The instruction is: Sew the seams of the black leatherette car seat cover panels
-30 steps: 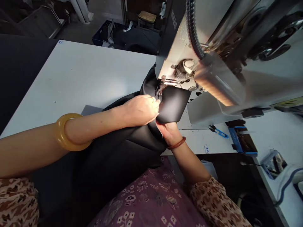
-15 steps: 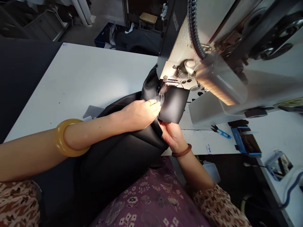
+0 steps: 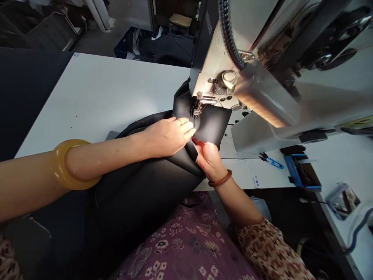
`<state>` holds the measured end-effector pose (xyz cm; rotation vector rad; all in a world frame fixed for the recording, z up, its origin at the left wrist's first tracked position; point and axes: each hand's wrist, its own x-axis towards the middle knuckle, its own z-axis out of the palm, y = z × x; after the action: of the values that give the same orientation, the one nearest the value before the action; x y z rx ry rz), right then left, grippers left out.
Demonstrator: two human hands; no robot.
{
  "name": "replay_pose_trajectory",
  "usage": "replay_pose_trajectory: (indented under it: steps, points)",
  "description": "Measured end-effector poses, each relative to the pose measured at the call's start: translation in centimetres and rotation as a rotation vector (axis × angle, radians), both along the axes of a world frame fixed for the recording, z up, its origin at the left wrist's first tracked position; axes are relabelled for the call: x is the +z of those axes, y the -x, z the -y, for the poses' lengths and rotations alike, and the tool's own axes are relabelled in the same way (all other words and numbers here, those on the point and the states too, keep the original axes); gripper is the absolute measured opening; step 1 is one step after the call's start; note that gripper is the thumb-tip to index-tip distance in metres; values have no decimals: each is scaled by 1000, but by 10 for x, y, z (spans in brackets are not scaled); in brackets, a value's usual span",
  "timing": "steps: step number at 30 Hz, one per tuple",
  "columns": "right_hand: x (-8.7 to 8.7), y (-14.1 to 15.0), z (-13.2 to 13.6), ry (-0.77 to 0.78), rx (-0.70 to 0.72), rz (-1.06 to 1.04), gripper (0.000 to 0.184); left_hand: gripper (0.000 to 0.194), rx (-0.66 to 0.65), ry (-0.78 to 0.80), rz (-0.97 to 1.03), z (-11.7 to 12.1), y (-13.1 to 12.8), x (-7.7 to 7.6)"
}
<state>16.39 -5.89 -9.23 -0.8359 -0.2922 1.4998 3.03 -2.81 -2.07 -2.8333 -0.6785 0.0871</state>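
Observation:
A large black leather-like piece, with red-orange stitching and a perforated patch, lies folded on the table and hangs over its front edge. Its far part is under the presser foot of a sewing machine, where a seam line runs toward me. My left hand presses on the material just in front of the foot, its fingertips together at the seam. Closed on the near edge is my right hand, thumb up, with its other fingers partly hidden beneath the leather.
The white table extends to the left. On the right lie blue thread snips and a blue box. Behind the table stand a dark blue bin with cloth and a stool. The machine's body overhangs the right side.
My right hand has moved up and a little left, closer to the seam. My left hand has shifted slightly left and up. The perforated patch shows more clearly below my left hand.

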Motion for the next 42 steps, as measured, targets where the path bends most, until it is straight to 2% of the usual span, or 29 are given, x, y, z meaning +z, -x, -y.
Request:
replay_pose_trajectory:
  steps: [4,7,9,12,15,18,20,22,26,34,38,42]
  points:
    - [9,-3,-3,118,-15,-7,18,37,-6,-4,8,-9,0,3]
    - [12,-4,-1,55,23,124,12,38,55,41,-16,-3,-1,11]
    - [12,-8,7,-24,65,295,5,40,143,81,-28,7,-4,13]
    - [11,-25,27,-230,128,804,18,51,305,162,-8,26,-14,8]
    - [13,-51,41,-556,94,1441,16,57,411,205,40,38,-24,-2]
    - [14,-70,32,-746,-42,1889,18,55,386,182,78,38,-23,-10]
    - [13,-73,17,-836,-11,2033,24,53,334,177,80,33,-16,-11]
    - [12,-72,3,-920,51,2088,27,51,278,175,67,26,-8,-10]
    - [8,-68,-10,-938,18,2095,28,55,210,158,19,15,2,-7]
    - [7,-76,-31,-941,-16,1917,29,61,267,178,9,0,-6,1]
    - [5,-77,-43,-854,-47,1821,31,57,300,195,24,-8,-8,3]
    - [6,-75,-46,-846,-43,1763,29,58,282,211,15,-9,-7,5]
